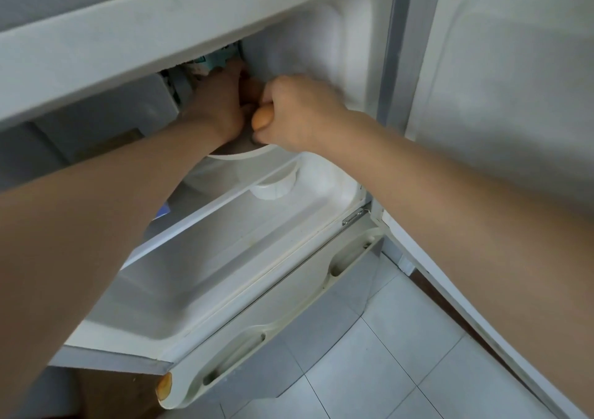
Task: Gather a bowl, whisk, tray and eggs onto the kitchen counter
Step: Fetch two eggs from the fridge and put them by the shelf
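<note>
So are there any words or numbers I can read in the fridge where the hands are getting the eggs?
None can be read.
Teal packet behind the left hand: it may carry print, but too blurred and hidden to read.
Blue patch under the left arm: too little shows to tell.
Egg in the right hand, white bowl rim and door shelf: plain, no text visible.

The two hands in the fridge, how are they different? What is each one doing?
The right hand is curled into a fist around an orange-brown egg, while the left hand reaches further back, and its fingers are hidden, so its hold cannot be judged. The right hand is nearer the open fridge door; the left hand is nearer the shelf. Both hands are bare and meet above a white bowl.
</note>
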Demonstrator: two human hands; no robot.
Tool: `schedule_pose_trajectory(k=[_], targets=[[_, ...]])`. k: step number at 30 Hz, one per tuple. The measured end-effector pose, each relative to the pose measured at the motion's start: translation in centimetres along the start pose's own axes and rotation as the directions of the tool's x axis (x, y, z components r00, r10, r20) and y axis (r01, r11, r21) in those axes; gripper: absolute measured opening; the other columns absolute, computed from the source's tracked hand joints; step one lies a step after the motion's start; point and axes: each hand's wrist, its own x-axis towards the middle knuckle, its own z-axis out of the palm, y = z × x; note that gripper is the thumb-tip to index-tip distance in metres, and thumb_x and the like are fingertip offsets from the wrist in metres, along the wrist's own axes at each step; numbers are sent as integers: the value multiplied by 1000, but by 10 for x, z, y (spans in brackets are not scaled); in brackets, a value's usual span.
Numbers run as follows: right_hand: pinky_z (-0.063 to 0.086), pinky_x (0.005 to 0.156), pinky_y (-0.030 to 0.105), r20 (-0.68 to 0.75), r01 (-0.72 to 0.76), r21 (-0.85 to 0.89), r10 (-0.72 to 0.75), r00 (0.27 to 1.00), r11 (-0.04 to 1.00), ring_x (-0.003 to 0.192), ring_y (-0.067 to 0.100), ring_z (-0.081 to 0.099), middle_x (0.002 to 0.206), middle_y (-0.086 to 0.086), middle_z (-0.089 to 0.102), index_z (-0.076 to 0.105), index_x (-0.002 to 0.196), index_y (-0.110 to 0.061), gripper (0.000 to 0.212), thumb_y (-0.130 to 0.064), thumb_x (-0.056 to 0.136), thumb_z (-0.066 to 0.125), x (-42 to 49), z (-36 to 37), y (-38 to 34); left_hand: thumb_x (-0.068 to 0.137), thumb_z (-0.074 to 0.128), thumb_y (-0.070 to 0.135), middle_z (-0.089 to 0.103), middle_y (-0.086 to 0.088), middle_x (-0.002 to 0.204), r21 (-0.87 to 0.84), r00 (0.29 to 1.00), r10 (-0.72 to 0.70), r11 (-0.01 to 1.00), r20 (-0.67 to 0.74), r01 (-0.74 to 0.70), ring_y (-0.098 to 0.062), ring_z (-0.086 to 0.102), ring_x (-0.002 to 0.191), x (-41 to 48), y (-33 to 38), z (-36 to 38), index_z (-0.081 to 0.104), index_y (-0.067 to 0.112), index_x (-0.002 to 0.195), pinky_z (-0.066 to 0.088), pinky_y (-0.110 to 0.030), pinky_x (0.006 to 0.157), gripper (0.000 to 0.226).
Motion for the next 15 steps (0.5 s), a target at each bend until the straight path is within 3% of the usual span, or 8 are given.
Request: schedule_pose_trajectory(k=[8,13,15], targets=[[44,69,24,-6,-56,116,57,998,992,92,24,64,100,1,68,68,106,-20,35,-34,74,70,0,4,0,90,57,21,50,-22,128,79,999,21,997,35,-23,-39,50,115,-11,-3,-5,48,17,134,40,-39,95,45],[44,68,24,-113,-51,208,75,991,977,87,20,65,91,-3,68,70,101,-19,36,-37,70,74,-4,0,0,88,62,18,56,-16,126,2,996,38,999,-79,-38,-33,52,115,-23,-1,-19,54,11,125,41,-37,94,38],[50,71,27,-162,-37,238,77,984,970,88,20,65,92,-2,69,70,101,-18,38,-38,69,74,-9,-5,-1,88,62,17,58,-13,124,-62,990,48,996,-136,-57,-29,53,115,-32,4,-27,56,9,122,39,-29,93,35]])
